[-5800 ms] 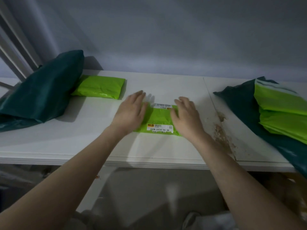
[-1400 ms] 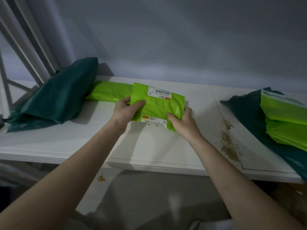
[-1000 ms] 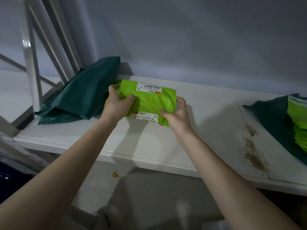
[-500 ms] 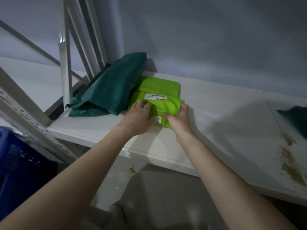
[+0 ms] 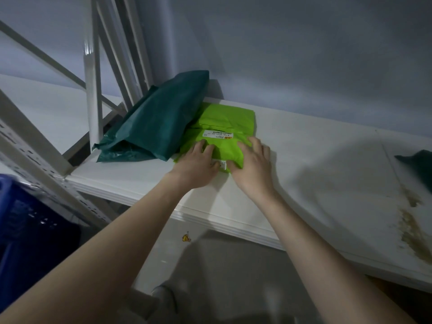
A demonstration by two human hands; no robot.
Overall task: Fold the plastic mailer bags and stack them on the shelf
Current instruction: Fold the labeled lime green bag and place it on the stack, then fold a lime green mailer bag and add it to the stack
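Folded lime-green plastic mailer bag (image 5: 222, 149) atop another lime-green folded bag (image 5: 228, 118) on white shelf (image 5: 315, 164), long axis left-right, label end away; pressed flat beneath left hand (image 5: 196, 164) and right hand (image 5: 251, 164), grip relaxed, fingers extended.

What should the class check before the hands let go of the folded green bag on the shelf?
1. Top green bag lies on the lower green bag: ok.
2. Edges line up: not ok, the top one sits nearer the front.
3. Left hand and right hand press it flat: ok.
4. Fold will hold when released: cannot tell.
5. Stack sits back from the shelf edge: ok.
6. Dark green bag overlaps the stack's left edge: cannot tell.
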